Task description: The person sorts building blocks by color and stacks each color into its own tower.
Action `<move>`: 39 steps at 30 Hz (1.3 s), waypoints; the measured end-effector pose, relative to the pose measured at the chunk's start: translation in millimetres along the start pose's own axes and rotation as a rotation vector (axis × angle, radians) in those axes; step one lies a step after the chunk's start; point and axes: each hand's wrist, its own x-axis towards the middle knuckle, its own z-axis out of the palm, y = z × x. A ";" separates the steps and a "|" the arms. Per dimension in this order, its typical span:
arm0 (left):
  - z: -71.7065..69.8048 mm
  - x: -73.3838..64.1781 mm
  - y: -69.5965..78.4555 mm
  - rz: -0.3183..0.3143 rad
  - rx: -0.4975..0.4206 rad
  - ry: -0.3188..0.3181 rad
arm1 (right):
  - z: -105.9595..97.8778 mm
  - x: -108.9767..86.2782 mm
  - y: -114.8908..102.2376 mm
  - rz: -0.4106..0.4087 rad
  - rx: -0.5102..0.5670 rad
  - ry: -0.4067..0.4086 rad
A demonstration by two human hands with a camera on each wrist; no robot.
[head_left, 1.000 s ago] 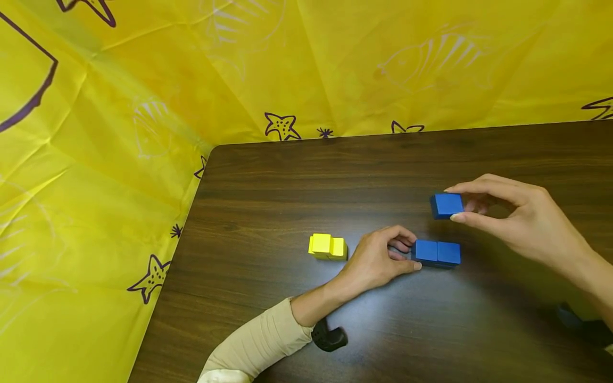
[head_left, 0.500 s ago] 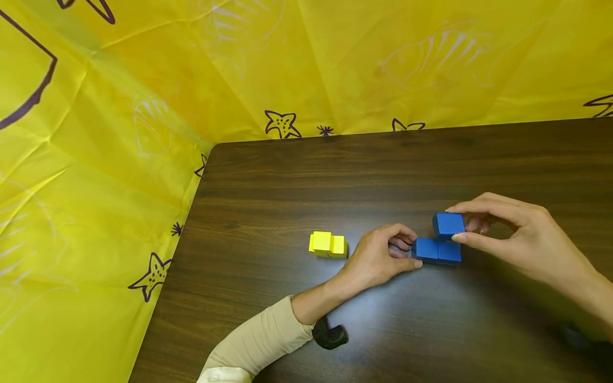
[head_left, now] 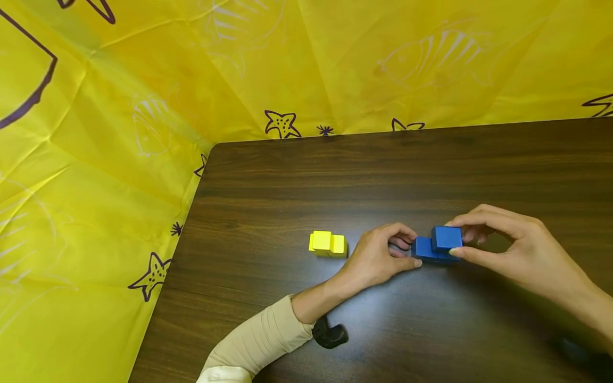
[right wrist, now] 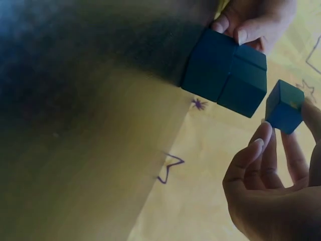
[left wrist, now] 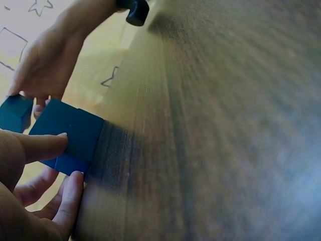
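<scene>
A small stack of blue blocks (head_left: 423, 248) stands on the dark table. My left hand (head_left: 378, 255) holds its left end, with the thumb on the front face and fingertips at the side. Thumb and fingers of my right hand (head_left: 514, 244) pinch a single blue block (head_left: 447, 238), which overlaps the stack's right half in the head view. In the right wrist view a narrow gap shows between the pinched block (right wrist: 285, 105) and the top of the stack (right wrist: 215, 70). The left wrist view shows the stack (left wrist: 70, 125) with seams between its blocks.
To the left of my left hand sits a small cluster of yellow blocks (head_left: 322, 242). The wood-grain table (head_left: 268, 186) meets a yellow cloth (head_left: 335, 64) with sea-animal drawings at its back and left edges. A black wrist strap (head_left: 329, 335) hangs under my left forearm.
My right hand has brought the pinched blue block toward me, from behind the stack to over its right half. The left hand and the yellow blocks have stayed put.
</scene>
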 end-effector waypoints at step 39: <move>-0.5 0.1 1.4 -0.018 -0.015 -0.004 | 7.1 -5.0 -1.0 0.082 -0.047 -0.069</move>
